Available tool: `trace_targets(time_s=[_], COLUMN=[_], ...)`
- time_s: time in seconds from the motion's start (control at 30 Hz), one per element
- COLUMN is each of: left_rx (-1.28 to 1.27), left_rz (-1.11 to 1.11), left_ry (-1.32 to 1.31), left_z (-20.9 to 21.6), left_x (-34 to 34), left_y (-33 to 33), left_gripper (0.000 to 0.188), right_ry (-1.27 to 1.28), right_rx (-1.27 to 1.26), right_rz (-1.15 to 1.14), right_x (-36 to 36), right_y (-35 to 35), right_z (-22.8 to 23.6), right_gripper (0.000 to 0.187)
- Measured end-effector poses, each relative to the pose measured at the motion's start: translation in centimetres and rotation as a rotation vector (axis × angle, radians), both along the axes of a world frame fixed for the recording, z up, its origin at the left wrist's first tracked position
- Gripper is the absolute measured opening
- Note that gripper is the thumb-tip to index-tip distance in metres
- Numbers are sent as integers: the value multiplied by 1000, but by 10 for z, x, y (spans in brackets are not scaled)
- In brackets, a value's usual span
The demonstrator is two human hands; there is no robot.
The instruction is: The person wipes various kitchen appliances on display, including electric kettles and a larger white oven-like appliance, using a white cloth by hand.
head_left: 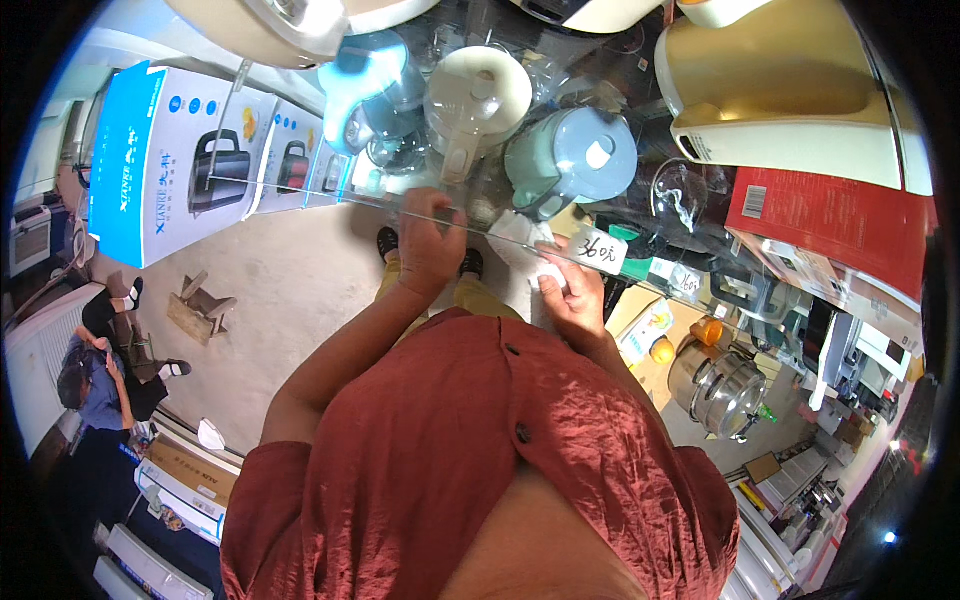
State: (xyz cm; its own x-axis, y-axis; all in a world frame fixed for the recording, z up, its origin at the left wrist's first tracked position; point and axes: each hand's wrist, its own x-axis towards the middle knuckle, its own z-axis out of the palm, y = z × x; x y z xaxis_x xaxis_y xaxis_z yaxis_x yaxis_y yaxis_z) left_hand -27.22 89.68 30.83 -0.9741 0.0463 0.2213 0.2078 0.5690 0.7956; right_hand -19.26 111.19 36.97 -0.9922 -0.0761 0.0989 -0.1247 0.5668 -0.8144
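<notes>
Fingers curled, my left hand [430,240] grips the front edge of a glass shelf [350,196] below a cream kettle [478,100]. My right hand [575,290] pinches a crumpled white tissue [520,245] against the same edge. Part of the tissue lies over the glass, and a bit shows between thumb and fingers. Close to the right hand stands a white price card [598,250]. A pale blue lidded jug [575,160] is just behind the tissue, its handle toward me. Another light blue jug [368,85] stands farther left.
Blue-and-white kettle boxes [205,160] stand at the left, a red box [830,235] and a gold appliance [770,80] at the right. Lower right is a clear glass jar with a tap [715,385]. A small wooden stool [200,305] and a seated person [100,375] are at the left.
</notes>
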Motion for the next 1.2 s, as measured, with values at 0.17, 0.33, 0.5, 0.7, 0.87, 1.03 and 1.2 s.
trace_targets(time_s=[0.17,0.33,0.5,0.7,0.87,1.03,1.2], left_rx=[16,19,246,-116,24,83,152], left_rz=[12,-319,-391,-399,-407,-372,-420], left_ry=[-182,-275,-310,-286,-435,-518,-308], left_z=[-13,-31,-26,-28,-10,-7,-32], left_x=[-41,-79,-78,-59,-65,-65,-63], left_y=[-3,4,-5,-20,-25,-24,-21], left_gripper=[43,32,35,34,42,40,37], right_ry=[25,23,205,405,445,332,342], right_rx=[-28,-212,-75,356,528,609,471], right_rz=[-73,-162,-229,-35,-7,-320,-48], right_x=[-34,-59,-80,-126,-171,-205,-168], right_y=[-46,-67,-84,-97,-91,-77,-110], right_z=[10,3,5,10,-4,0,-1], right_gripper=[39,41,40,38,34,42,41])
